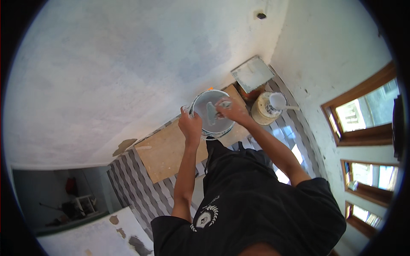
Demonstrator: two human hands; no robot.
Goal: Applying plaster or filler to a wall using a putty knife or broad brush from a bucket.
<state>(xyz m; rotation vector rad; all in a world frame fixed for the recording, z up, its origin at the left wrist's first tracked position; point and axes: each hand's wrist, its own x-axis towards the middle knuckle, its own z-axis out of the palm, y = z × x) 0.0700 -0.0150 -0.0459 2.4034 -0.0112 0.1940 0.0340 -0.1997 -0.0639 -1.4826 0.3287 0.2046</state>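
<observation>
in the head view, the left hand [190, 124] had its fingers curled over the left rim of a bucket [200, 102], which was in front of the person, above a tan board [160, 155]. the right hand [231, 110] had its fingers closed around a pale scraper [211, 113], its blade over the bucket's opening. a yellowish pail [261, 113] stood to the right.

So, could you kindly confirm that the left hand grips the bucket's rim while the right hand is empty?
Not quite: the right hand isn't empty; the head view shows it holding a scraper. The left hand does grip the bucket's rim.
</observation>
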